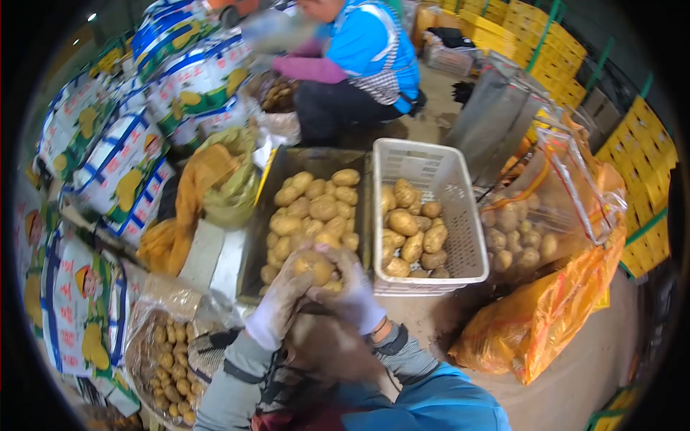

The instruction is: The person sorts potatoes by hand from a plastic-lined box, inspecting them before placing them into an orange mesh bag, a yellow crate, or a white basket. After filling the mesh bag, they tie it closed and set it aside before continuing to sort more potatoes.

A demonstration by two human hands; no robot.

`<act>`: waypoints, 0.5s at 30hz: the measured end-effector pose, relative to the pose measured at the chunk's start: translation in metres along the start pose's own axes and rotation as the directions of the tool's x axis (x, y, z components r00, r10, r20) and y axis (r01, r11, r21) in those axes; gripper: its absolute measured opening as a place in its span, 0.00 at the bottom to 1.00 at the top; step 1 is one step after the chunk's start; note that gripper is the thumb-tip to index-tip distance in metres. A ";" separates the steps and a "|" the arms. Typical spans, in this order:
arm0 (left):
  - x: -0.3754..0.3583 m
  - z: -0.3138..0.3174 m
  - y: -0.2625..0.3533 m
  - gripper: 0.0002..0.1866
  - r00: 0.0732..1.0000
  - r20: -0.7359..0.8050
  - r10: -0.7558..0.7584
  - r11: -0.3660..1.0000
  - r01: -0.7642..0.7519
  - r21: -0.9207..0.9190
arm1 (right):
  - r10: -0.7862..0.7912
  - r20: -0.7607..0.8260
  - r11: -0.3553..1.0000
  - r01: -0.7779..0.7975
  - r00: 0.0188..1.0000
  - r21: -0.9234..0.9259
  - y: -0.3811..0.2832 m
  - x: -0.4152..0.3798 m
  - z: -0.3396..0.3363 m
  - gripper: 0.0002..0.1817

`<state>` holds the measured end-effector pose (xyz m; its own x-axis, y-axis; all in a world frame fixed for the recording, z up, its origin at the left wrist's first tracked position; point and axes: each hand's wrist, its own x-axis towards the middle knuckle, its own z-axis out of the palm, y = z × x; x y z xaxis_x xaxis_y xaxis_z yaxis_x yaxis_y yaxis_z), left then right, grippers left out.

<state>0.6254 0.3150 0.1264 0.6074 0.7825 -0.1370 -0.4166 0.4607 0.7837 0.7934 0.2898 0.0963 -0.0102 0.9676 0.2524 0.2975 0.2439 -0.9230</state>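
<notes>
Both my hands wear pale, dirt-stained gloves and meet over the near end of a dark bin [251,251] heaped with potatoes. Between them sits one large potato [314,266]. My left hand [280,302] curls round its left side, and my right hand [348,291] closes on its right side; some fingertips are hidden. More potatoes [323,208] fill the bin just beyond my hands. Right of the bin stands a white slatted crate [460,194], with potatoes [412,230] lying mostly in its left and near part.
Clear bags of potatoes stand at lower left [172,373] and right [525,237]. An orange bag [546,309] slumps on the right. Printed sacks [122,172] pile up at left. A co-worker [366,65] crouches ahead. Yellow crates [640,172] line the far right.
</notes>
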 end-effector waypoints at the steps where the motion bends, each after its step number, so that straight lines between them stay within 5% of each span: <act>1: 0.003 -0.002 -0.005 0.38 1.000 0.030 -0.007 0.999 0.006 0.035 | 0.080 0.042 0.953 -0.088 0.996 0.291 0.009 -0.003 -0.001 0.40; 2: 0.004 -0.009 -0.011 0.39 0.997 0.050 0.054 0.977 -0.063 0.205 | 0.159 0.083 0.815 -0.178 0.984 0.552 0.019 -0.006 -0.002 0.39; 5: 0.004 0.027 0.010 0.45 0.997 0.080 0.003 0.967 -0.024 0.255 | 0.226 0.071 0.663 -0.206 0.972 0.720 0.034 -0.005 -0.030 0.37; 7: 0.006 0.041 0.024 0.50 0.996 0.068 -0.059 0.959 0.038 0.279 | 0.271 0.159 0.249 -0.229 0.949 0.941 0.015 -0.011 -0.053 0.37; 10: 0.020 0.051 0.029 0.45 0.991 0.134 0.024 0.929 -0.072 0.363 | 0.308 0.191 0.048 -0.216 0.932 0.975 0.023 -0.006 -0.078 0.37; 12: 0.021 0.059 0.043 0.43 0.981 0.160 0.114 0.935 -0.160 0.318 | 0.306 0.011 0.220 -0.082 0.952 0.972 0.031 0.003 -0.093 0.36; 13: 0.018 0.063 0.056 0.45 0.994 0.001 0.108 0.921 -0.100 0.376 | 0.233 0.088 0.017 -0.095 0.968 0.995 0.008 0.011 -0.114 0.36; 15: -0.003 0.041 0.080 0.47 0.973 -0.055 0.224 0.882 -0.178 0.437 | 0.211 -0.026 0.158 -0.008 0.977 0.987 -0.020 0.034 -0.161 0.36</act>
<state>0.6179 0.3322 0.2138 0.4602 0.8877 0.0089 -0.1800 0.0835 0.9801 0.9402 0.3068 0.1703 0.0772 0.9953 0.0593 -0.8956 0.0953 -0.4345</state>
